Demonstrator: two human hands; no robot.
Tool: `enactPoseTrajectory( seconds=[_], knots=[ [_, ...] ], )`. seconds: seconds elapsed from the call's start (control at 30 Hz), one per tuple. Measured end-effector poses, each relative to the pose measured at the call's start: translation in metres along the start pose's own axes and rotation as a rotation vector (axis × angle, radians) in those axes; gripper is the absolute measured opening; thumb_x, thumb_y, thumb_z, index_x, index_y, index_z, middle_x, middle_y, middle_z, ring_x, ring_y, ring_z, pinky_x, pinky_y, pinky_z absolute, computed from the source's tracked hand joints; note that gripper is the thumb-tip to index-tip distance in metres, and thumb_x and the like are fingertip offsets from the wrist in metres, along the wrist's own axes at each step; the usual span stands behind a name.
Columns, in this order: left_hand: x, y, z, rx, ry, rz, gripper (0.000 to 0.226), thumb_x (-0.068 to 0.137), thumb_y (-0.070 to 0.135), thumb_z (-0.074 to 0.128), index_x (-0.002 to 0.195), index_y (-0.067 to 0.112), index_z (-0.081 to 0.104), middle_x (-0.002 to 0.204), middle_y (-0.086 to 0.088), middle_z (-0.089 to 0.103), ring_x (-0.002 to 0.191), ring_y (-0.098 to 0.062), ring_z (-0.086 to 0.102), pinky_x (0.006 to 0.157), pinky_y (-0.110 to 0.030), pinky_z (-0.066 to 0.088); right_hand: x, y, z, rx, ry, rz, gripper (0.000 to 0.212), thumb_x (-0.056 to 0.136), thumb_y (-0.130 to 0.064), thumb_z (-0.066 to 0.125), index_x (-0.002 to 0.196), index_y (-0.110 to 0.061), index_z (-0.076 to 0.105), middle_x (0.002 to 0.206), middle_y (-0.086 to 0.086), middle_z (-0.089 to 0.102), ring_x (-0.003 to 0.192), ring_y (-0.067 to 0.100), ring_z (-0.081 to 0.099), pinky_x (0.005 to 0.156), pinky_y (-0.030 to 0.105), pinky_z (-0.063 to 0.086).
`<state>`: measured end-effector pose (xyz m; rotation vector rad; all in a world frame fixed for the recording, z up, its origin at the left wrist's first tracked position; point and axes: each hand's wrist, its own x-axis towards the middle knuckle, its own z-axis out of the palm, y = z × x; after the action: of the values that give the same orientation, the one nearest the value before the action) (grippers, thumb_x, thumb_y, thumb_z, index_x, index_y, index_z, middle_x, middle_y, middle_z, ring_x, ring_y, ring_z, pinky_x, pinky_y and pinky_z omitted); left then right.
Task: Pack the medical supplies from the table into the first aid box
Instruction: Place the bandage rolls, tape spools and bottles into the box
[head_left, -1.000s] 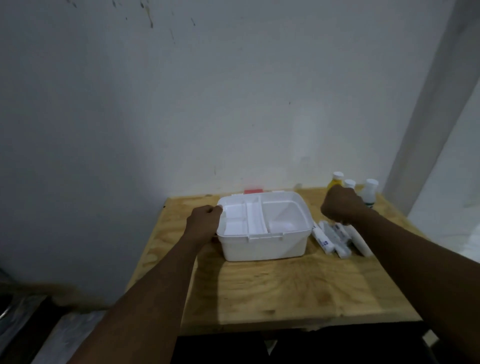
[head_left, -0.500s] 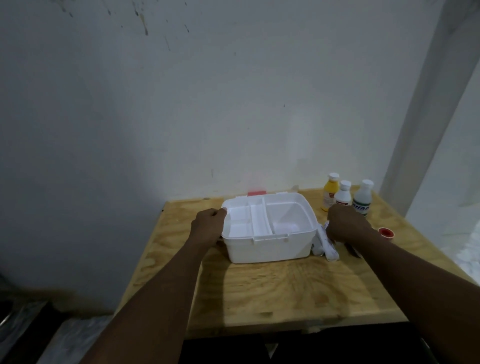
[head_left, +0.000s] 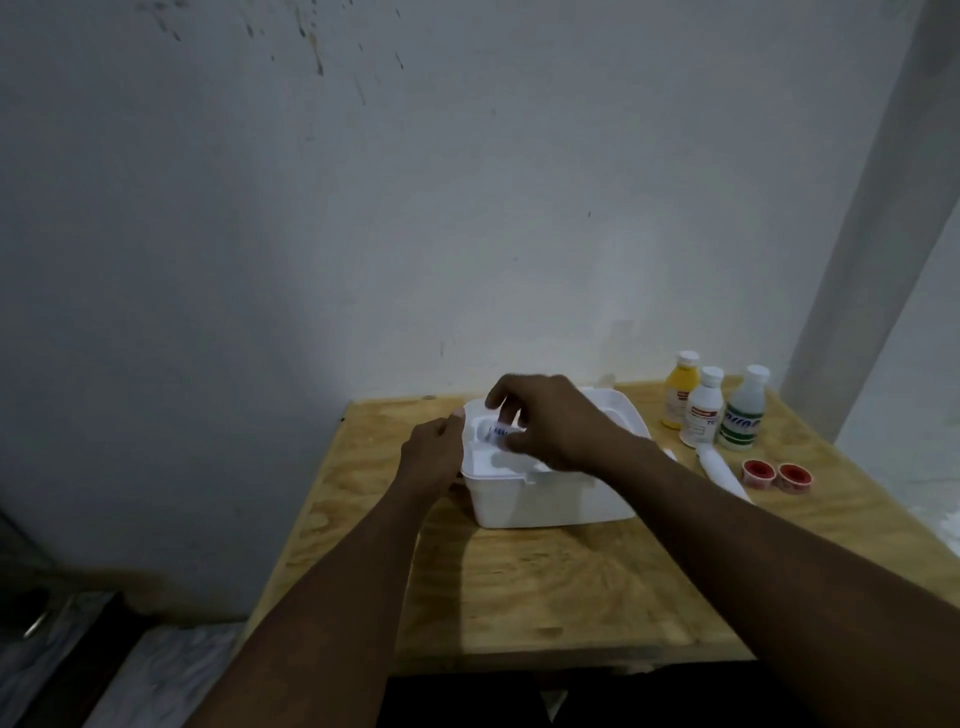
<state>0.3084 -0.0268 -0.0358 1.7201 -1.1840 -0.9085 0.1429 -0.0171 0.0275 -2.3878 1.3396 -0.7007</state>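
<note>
The open white first aid box (head_left: 550, 499) stands on the wooden table (head_left: 545, 587). My left hand (head_left: 434, 457) grips the box's left rim. My right hand (head_left: 550, 421) hovers over the box's left compartments, holding a small white tube with blue print (head_left: 496, 432) between its fingers. To the right of the box lie another white tube (head_left: 722, 470) and two red-centred tape rolls (head_left: 773, 475). Behind them stand a yellow bottle (head_left: 679, 391), a white bottle with a red label (head_left: 702, 408) and a clear bottle with a green label (head_left: 743, 411).
A grey-white wall rises directly behind the table. A pale post (head_left: 852, 260) stands at the table's back right corner. The table's front edge (head_left: 519, 660) is close to me, and dark floor lies to the left.
My right hand left the tubes beside the box and swung left over the box, now carrying a tube. The two tape rolls have come into sight. My left hand stayed on the rim.
</note>
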Motion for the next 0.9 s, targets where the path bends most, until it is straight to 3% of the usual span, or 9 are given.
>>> enactPoseTrajectory(
  seconds=[0.13, 0.23, 0.37, 0.6, 0.73, 0.9],
  knots=[
    [0.0, -0.001, 0.0, 0.009, 0.014, 0.023, 0.046, 0.103, 0.049, 0.041, 0.114, 0.014, 0.069, 0.112, -0.011, 0.069, 0.1, -0.032, 0.066, 0.087, -0.048, 0.059, -0.004, -0.001, 0.018, -0.075, -0.057, -0.033, 0.032, 0.082, -0.006, 0.068, 0.111, -0.02, 0.071, 0.112, 0.001, 0.07, 0.092, 0.013, 0.058, 0.076, 0.022, 0.041],
    [0.001, -0.004, 0.0, -0.003, 0.012, 0.016, 0.043, 0.101, 0.051, 0.042, 0.1, 0.017, 0.069, 0.105, -0.01, 0.07, 0.097, -0.032, 0.066, 0.088, -0.051, 0.059, -0.006, -0.002, 0.021, -0.126, -0.064, -0.07, 0.029, 0.082, -0.004, 0.066, 0.104, -0.021, 0.075, 0.112, 0.003, 0.07, 0.102, 0.018, 0.061, 0.081, 0.026, 0.046],
    [0.0, -0.003, 0.0, -0.018, 0.016, 0.01, 0.037, 0.101, 0.051, 0.043, 0.095, 0.022, 0.066, 0.106, -0.009, 0.07, 0.098, -0.031, 0.066, 0.091, -0.054, 0.058, -0.006, 0.001, 0.023, -0.128, -0.076, -0.069, 0.029, 0.082, -0.003, 0.064, 0.102, -0.02, 0.076, 0.11, 0.005, 0.071, 0.101, 0.021, 0.063, 0.085, 0.033, 0.052],
    [-0.003, 0.001, 0.001, -0.021, 0.021, -0.012, 0.039, 0.101, 0.05, 0.045, 0.105, 0.018, 0.067, 0.11, -0.012, 0.069, 0.099, -0.033, 0.066, 0.088, -0.053, 0.06, -0.013, 0.005, 0.026, -0.054, -0.029, -0.063, 0.029, 0.086, -0.003, 0.057, 0.103, -0.018, 0.076, 0.108, 0.004, 0.073, 0.098, 0.02, 0.063, 0.08, 0.028, 0.049],
    [-0.005, 0.002, -0.001, -0.055, 0.005, -0.041, 0.048, 0.1, 0.052, 0.047, 0.123, 0.016, 0.068, 0.115, -0.009, 0.069, 0.099, -0.032, 0.067, 0.084, -0.05, 0.061, -0.015, 0.011, 0.019, 0.037, 0.085, -0.026, 0.033, 0.085, -0.003, 0.053, 0.107, -0.017, 0.074, 0.11, 0.002, 0.073, 0.098, 0.015, 0.066, 0.088, 0.027, 0.051],
    [-0.005, 0.002, -0.002, -0.094, -0.013, -0.06, 0.035, 0.1, 0.042, 0.049, 0.101, 0.014, 0.07, 0.105, -0.012, 0.071, 0.091, -0.032, 0.069, 0.081, -0.051, 0.06, -0.015, 0.033, -0.006, 0.037, 0.37, 0.033, 0.026, 0.082, -0.007, 0.055, 0.095, -0.017, 0.075, 0.094, -0.001, 0.076, 0.082, 0.013, 0.067, 0.081, 0.033, 0.055]
  ],
)
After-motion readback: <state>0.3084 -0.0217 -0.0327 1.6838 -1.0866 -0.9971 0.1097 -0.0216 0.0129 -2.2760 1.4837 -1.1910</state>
